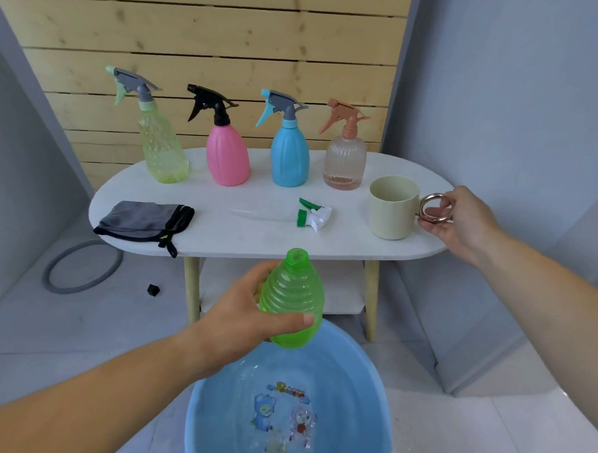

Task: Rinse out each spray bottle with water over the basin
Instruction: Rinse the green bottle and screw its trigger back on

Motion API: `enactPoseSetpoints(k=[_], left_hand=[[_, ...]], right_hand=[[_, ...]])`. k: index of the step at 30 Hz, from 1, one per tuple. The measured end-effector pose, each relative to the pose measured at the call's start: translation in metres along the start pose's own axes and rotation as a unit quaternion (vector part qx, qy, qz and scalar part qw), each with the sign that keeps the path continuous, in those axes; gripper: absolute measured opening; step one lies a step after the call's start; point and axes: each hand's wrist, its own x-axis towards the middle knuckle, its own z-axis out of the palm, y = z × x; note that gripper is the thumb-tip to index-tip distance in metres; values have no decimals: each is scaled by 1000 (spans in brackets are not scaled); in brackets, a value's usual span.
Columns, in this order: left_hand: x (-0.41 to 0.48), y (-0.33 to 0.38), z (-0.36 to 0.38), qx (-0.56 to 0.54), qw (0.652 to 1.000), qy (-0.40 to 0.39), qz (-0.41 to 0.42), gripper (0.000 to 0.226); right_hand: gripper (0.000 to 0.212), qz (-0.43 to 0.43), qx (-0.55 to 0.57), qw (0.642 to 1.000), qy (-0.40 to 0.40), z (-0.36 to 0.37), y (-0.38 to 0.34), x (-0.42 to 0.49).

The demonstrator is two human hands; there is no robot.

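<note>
- Green ribbed bottle [292, 302], neck open and its sprayer off, is held nearly upright above the far rim of the blue basin [360, 377].
- Left hand [240, 318] grips that bottle round its lower body, thumb laid across the front and fingers curled behind.
- Right hand [461, 219] pinches the copper ring handle of the cream mug [392, 206], thumb on top of the ring and fingers beneath it; the mug stands on the right end of the white table [223, 243].
- Green-and-white trigger sprayer head [312, 215] lies on its side mid-table, its clear dip tube pointing left.
- Along the back of the table four capped bottles stand in a row: yellow-green spray bottle [162, 146], pink spray bottle [226, 157], blue spray bottle [289, 158] and clear spray bottle [344, 162] with a peach trigger.
- Grey cloth [143, 219] lies folded at the table's left end.
- Shallow water sits in the basin over a cartoon print on its floor.
</note>
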Motion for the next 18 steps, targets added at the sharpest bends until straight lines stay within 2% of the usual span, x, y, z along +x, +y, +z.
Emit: enactPoseSetpoints(k=[4, 9, 14, 18], left_hand=[[7, -4, 0, -3, 1000, -7, 2, 66], [14, -6, 1, 8, 1000, -12, 0, 67], [17, -3, 1, 17, 1000, -9, -5, 69], [16, -2, 0, 17, 1000, -4, -6, 69]], right_hand=[[19, 13, -64, 998, 3, -2, 4, 20], [21, -23, -156, 987, 36, 1, 5, 24], [12, -42, -139, 989, 35, 2, 5, 29], [15, -68, -159, 984, 46, 3, 2, 30]])
